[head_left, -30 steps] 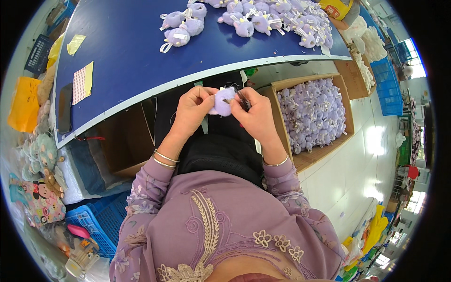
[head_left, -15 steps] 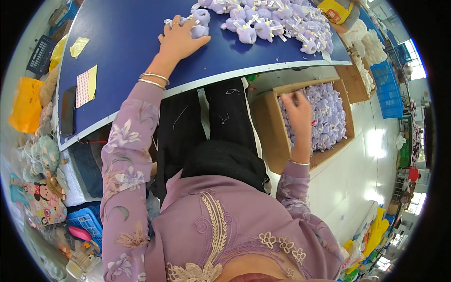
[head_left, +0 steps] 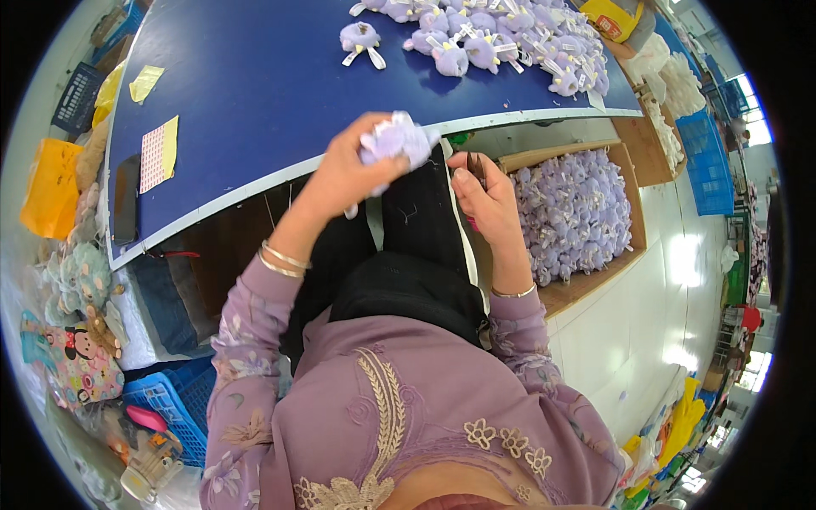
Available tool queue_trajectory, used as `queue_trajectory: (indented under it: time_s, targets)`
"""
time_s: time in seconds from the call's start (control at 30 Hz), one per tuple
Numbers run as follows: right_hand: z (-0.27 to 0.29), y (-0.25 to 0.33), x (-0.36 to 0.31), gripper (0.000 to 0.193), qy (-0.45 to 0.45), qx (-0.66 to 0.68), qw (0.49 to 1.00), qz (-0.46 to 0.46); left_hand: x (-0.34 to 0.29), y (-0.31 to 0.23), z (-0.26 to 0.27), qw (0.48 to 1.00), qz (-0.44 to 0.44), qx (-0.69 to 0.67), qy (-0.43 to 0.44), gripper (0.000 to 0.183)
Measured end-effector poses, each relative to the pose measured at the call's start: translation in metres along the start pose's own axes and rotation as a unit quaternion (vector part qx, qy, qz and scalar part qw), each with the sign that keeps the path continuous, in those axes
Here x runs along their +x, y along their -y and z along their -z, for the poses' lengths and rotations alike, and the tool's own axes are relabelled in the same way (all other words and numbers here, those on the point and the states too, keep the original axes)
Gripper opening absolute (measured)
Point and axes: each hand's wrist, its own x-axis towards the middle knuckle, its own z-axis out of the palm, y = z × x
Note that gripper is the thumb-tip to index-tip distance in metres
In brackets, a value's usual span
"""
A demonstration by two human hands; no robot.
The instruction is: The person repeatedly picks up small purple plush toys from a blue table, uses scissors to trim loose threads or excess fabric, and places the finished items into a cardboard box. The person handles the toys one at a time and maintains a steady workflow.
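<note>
My left hand point(head_left: 344, 170) is closed around a small lilac plush toy point(head_left: 398, 140), held over my lap just off the table's front edge. White tags or ribbons show on it. In my right hand point(head_left: 495, 208), to the right of the toy and apart from it, is a pair of thread snips point(head_left: 477, 167). Their dark pointed blades stick up past my fingers, and a bit of pink-red shows below my palm. One lilac plush toy point(head_left: 359, 36) with white ribbons lies alone on the table, left of a large pile of similar plush toys point(head_left: 484, 51).
The blue table point(head_left: 255, 93) has a pale edge strip. Right of my legs stands a cardboard box point(head_left: 557, 297) full of lilac plush toys. A sticker sheet point(head_left: 158, 155) and a dark phone-like slab point(head_left: 126, 200) lie at the table's left. Blue crates stand on both sides.
My left hand has come back from the table toward my lap, bringing one plush toy. My right hand has moved left from above the box, and the snips' blades now show.
</note>
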Motion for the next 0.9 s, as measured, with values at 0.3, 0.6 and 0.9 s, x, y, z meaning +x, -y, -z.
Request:
queue_trajectory:
  time_s: [0.3,0.6,0.9]
  targets:
    - [-0.01,0.003,-0.011,0.017,0.056,-0.06,0.997,0.017,-0.044,0.034,-0.043,0.912,0.221,-0.319,0.13,0.061]
    - [-0.014,0.0,-0.014,0.009,0.027,-0.001,0.997,-0.074,-0.042,0.04,-0.036,0.902,0.276,-0.311,0.115,0.062]
    - [-0.001,-0.012,-0.011,0.005,0.02,0.178,0.975,-0.134,-0.041,0.048,-0.036,0.925,0.198,-0.311,0.092,0.04]
